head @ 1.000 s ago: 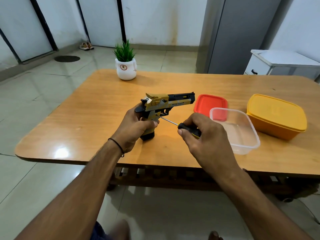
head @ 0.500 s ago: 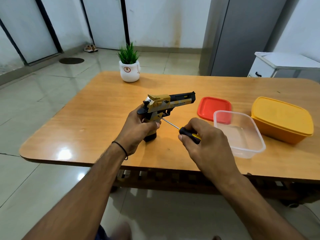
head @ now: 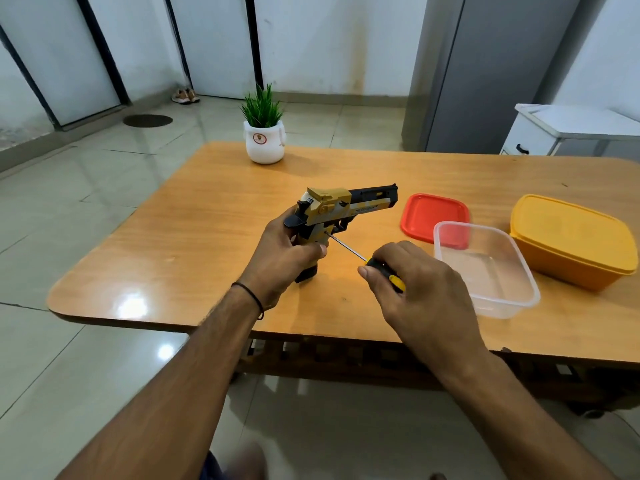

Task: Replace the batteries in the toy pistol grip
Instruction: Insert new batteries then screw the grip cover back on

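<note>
Left hand [head: 277,251] wrapped round grip of toy pistol [head: 341,211], butt on counter [head: 194,237], barrel pointing right, screwdriver [head: 367,261] tip at grip side, handle pinched in right hand [head: 419,292], clear tub [head: 485,268] just right of it.

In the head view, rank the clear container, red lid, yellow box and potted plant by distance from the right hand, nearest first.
From the right hand:
1. Clear container, just right of it.
2. Red lid, just beyond, partly behind the container.
3. Yellow box, far right.
4. Potted plant, far back, to the left.
</note>
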